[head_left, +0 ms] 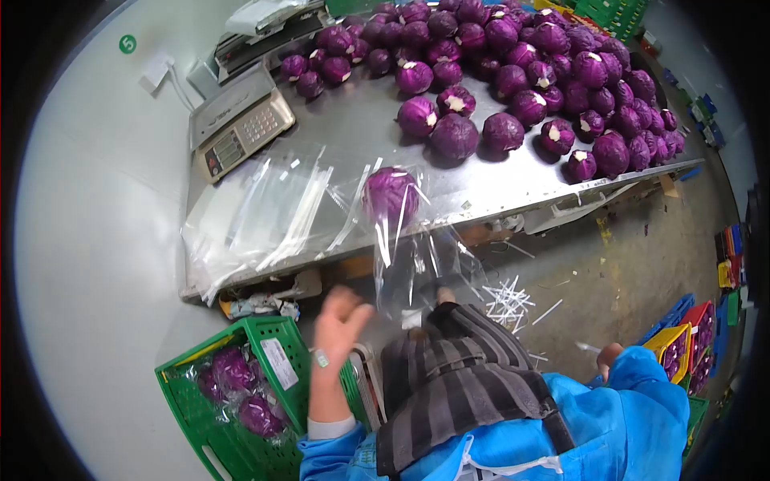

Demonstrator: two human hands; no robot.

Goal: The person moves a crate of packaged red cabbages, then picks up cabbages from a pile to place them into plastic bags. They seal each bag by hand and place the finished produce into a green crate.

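1. Left hand: raised in the air, palm open, fingers spread wide, holding nothing. It hovers just above the near corner of the green crate and just left of the loose end of a clear bag.
2. Right hand: low at the right, only a small part shows past the blue sleeve. Cannot tell whether it is open or closed, nor whether it holds anything.
3. Clear bag: hangs over the table's front edge, between the two hands, its lower end in front of the striped apron. Neither hand is seen touching it.
4. Bagged cabbage: one red cabbage sits inside the upper part of that bag, resting on the steel table near its front edge.
5. Green crate: on the floor at lower left, below the table; several wrapped cabbages lie inside.
6. Stack of empty bags: flat on the table, left of the bagged cabbage, partly overhanging the edge.
7. Scale: stands behind the stack, at the table's left end.
8. Loose cabbages: a big pile fills the table's far and right side, well apart from both hands.
9. White strips are scattered on the floor under the table edge.
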